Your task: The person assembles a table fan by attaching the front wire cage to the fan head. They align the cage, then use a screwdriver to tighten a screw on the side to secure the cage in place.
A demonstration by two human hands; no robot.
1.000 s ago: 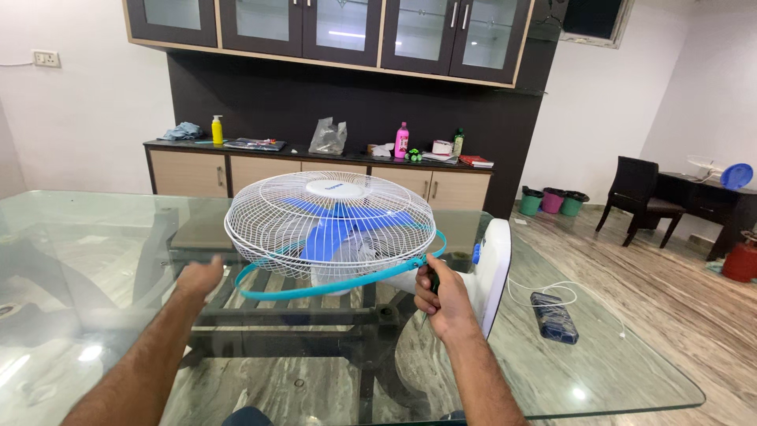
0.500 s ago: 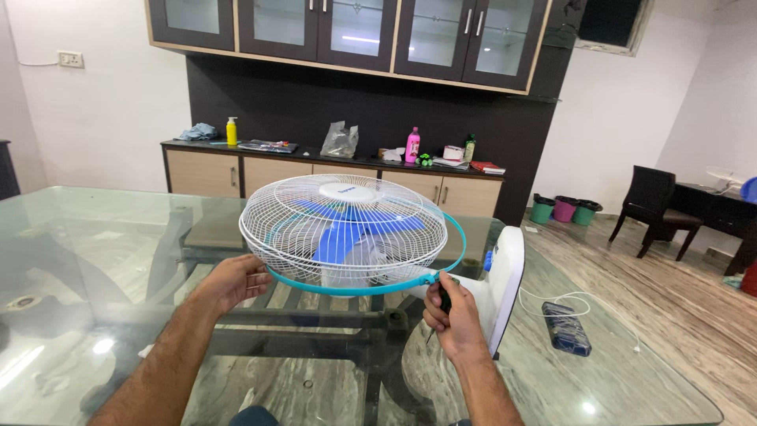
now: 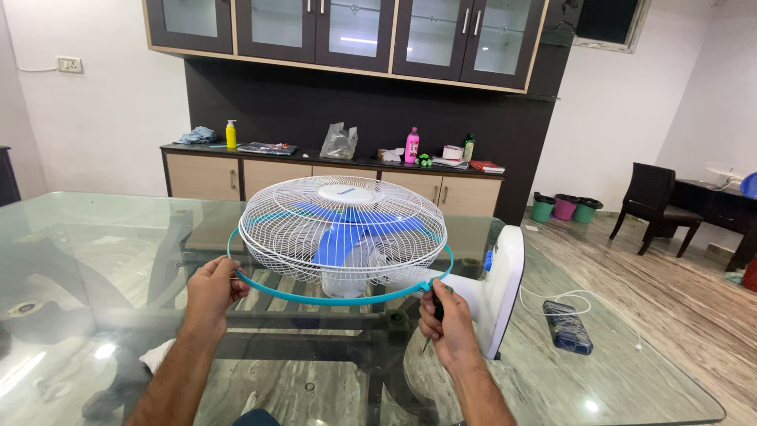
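Left hand [image 3: 211, 289]: fingers curled around the turquoise ring [image 3: 331, 300] at its left side. Right hand [image 3: 445, 325]: closed on a dark-handled screwdriver [image 3: 433, 315], held at the ring's right end. Fan [image 3: 344, 234]: white wire cage, blue blades, lying face up on the glass table [image 3: 95, 237], ring encircling the cage. Fan's white base [image 3: 498, 288]: just right of the right hand. Blue power strip [image 3: 567, 326]: farther right on the glass. Sideboard [image 3: 331, 177]: against the wall behind.

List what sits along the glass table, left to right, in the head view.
Left hand on the teal ring → white wire fan guard → right hand gripping a screwdriver → white fan base → dark blue power strip.
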